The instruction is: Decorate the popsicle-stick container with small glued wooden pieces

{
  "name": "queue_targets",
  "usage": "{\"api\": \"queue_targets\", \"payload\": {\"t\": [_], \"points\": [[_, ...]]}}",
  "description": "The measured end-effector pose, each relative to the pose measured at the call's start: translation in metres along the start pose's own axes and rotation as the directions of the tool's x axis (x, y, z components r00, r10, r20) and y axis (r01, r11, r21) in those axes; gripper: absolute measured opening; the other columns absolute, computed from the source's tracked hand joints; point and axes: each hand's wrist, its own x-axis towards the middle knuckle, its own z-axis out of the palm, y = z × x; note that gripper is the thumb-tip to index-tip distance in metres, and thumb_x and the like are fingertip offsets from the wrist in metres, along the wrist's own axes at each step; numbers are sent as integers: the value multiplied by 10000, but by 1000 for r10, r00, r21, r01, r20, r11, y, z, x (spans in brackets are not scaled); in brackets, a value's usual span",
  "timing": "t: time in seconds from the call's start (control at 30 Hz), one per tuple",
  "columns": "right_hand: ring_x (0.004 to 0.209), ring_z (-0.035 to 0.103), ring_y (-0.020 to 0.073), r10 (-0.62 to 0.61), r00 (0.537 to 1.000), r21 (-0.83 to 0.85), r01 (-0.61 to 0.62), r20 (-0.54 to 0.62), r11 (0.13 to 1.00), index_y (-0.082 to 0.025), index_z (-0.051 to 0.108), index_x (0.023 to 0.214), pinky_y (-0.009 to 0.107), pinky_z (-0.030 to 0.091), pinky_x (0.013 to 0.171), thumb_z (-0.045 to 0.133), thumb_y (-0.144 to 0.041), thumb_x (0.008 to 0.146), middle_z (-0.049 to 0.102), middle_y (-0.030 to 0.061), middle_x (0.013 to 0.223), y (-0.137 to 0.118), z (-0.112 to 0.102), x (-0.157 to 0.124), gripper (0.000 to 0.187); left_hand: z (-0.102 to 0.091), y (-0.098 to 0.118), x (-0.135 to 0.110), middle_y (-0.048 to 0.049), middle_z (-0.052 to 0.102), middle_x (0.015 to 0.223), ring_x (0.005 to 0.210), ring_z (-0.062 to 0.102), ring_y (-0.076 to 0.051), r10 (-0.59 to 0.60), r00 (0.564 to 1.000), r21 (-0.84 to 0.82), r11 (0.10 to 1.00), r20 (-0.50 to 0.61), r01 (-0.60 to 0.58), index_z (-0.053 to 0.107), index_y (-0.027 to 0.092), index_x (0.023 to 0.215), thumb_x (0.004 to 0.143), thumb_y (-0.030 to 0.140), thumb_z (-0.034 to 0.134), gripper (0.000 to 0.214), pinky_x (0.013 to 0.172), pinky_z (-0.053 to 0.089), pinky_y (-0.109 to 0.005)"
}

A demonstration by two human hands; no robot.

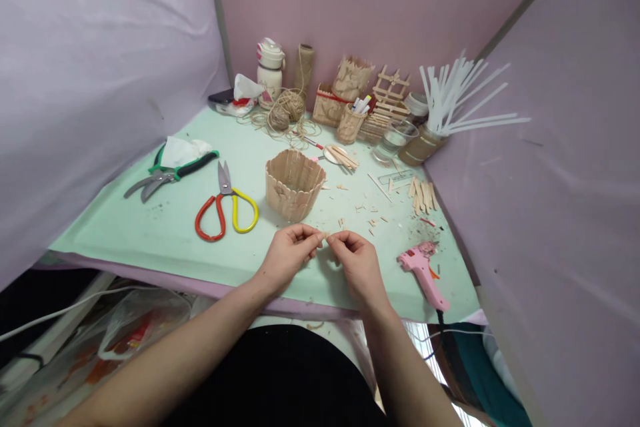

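Observation:
My left hand [295, 250] and my right hand [354, 259] meet near the table's front edge, thumbs and fingertips pinched together. Between them shows the end of a tiny pale wood sliver [326, 235], mostly covered by the fingers. Just beyond my hands stands a scallop-edged wooden basket [294, 190], upright and apart from them. Small wood scraps [341, 222] are scattered to its right. Scissors [226, 203] with one red and one yellow handle lie left of the basket. A pink glue gun [425, 273] rests to the right of my right hand.
Green-handled pruning shears [167, 177] lie at the left. Along the back stand a white bottle [271, 73], twine balls [287, 109], wooden containers [351, 123], a glass of water [393, 143] and a jar [424, 145] of white strips. Craft sticks [423, 195] lie at the right.

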Motion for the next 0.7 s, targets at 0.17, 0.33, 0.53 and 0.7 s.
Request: {"api": "queue_targets", "payload": {"t": [0.17, 0.33, 0.53, 0.7], "points": [[570, 429, 107, 2, 1000, 4, -2, 0, 1000, -171, 633, 668, 241, 332, 555, 694, -380, 713, 551, -30, 601, 1, 0, 0, 222, 0, 0, 0, 31, 512, 521, 474, 394, -59, -1, 1000, 2, 1000, 1, 1, 645, 132, 712, 729, 378, 694, 252, 465, 294, -196], [555, 413, 105, 6, 1000, 4, -6, -16, 1000, -168, 634, 663, 241, 330, 546, 685, -389, 712, 531, -31, 580, 1, 0, 0, 232, -2, 0, 2, -1, 573, 602, 502, 424, -68, 14, 999, -29, 999, 53, -13, 650, 131, 751, 765, 399, 653, 269, 479, 314, -203], [566, 439, 113, 6, 1000, -30, -6, 26, 1000, -162, 643, 678, 240, 342, 541, 686, -409, 709, 553, -13, 600, -2, -1, -1, 252, -9, 10, 0, 16, 540, 569, 523, 451, -93, 26, 1000, 124, 992, 15, -28, 652, 141, 806, 756, 421, 642, 285, 498, 347, -215], [593, 478, 130, -10, 998, -100, 16, 58, 995, -162, 656, 673, 246, 375, 561, 676, -391, 710, 594, 9, 623, -6, 1, -3, 233, -14, 21, 0, 3, 577, 591, 552, 476, -112, 79, 996, 250, 965, 32, -84, 672, 153, 725, 699, 393, 675, 241, 527, 374, -231]]}}
